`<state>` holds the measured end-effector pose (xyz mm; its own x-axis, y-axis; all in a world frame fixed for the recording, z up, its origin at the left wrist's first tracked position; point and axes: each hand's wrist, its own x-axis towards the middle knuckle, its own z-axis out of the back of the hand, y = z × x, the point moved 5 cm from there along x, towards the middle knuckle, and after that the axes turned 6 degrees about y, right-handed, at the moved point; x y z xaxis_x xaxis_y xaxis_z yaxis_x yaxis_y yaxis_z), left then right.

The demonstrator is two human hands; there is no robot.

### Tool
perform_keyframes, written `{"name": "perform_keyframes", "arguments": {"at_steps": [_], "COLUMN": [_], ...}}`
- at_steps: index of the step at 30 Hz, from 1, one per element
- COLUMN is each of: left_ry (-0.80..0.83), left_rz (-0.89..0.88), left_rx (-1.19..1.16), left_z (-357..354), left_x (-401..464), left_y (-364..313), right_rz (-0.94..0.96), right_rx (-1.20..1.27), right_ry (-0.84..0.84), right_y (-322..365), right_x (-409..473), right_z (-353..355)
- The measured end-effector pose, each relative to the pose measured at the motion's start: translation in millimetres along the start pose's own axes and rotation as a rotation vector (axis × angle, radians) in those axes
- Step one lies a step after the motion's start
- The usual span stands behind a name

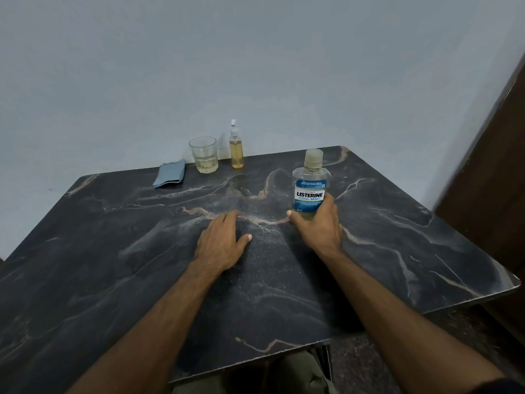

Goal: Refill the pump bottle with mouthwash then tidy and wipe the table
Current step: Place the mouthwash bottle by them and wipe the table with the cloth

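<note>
A clear mouthwash bottle (pixel 311 184) with a blue label and its cap on stands upright on the dark marbled table (pixel 113 237), right of centre. My right hand (pixel 316 226) grips its lower half from the near side. My left hand (pixel 223 241) lies flat on the tabletop near the middle, fingers spread, holding nothing. At the far edge by the wall stands a small pump bottle (pixel 236 149) with yellowish liquid and a white pump head. Left of it is a glass tumbler (pixel 203 155) with a little liquid at the bottom. A folded blue-grey cloth (pixel 169 173) lies left of the glass.
A pale wall runs right behind the table's far edge. A dark wooden panel (pixel 494 180) stands at the right beyond the table's corner. A speckled floor shows to the lower right, past the table's near edge.
</note>
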<state>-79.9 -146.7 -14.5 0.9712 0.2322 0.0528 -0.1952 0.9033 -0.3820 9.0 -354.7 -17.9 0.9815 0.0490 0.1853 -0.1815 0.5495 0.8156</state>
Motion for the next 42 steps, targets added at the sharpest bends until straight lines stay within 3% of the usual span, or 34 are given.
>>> {"name": "perform_keyframes", "arguments": {"at_steps": [16,28,42], "left_ry": [0.021,0.147,0.175], "left_rz": [0.010,0.062,0.115], "left_rx": [0.091,0.109,0.147], "left_z": [-1.4,14.3,20.6], "left_x": [46.2,113.8,186.7], "left_y": [14.7,33.7,52.5], "right_rz": [0.034,0.061,0.059], "right_rx": [-0.099,-0.064,-0.110], "right_ry": [0.034,0.070,0.113], "right_y": [11.2,14.4,20.6], "right_x": [19.1,85.2,179.8], "right_z": [-26.7,-58.3,-104.8]}}
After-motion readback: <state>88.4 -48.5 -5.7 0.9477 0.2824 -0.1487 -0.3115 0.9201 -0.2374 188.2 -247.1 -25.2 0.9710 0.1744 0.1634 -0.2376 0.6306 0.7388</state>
